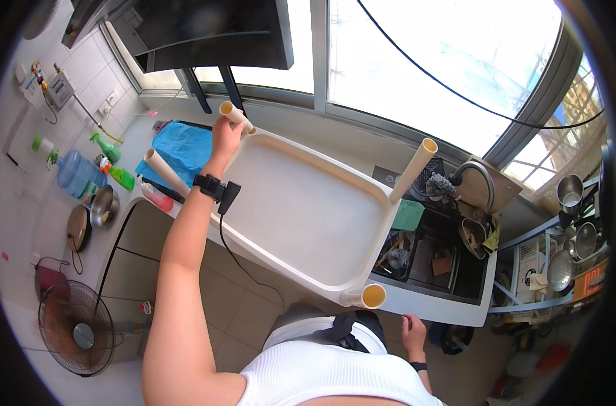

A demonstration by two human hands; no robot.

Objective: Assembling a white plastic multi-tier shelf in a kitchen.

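A cream plastic table [301, 203] lies upside down across the counter, its rimmed underside facing up. Hollow tubular legs stand from its corners. My left hand [227, 139] is closed around the far-left leg [232, 111]. Other legs rise at the near left [164, 170], the far right [413, 169] and, at the front, a near-right leg [370, 296] whose open end faces me. Low by the counter's front edge hangs my right hand [413, 333], apart from the table, with fingers loosely bent and a gap between them; nothing shows in it.
Right of the table is a black sink [433, 260] with a curved faucet [484, 177] and a green container [408, 215]. A blue cloth [181, 150], spray bottles [122, 177] and a water jug [78, 170] stand left. A fan [83, 335] is lower left; a utensil rack [545, 271] is right.
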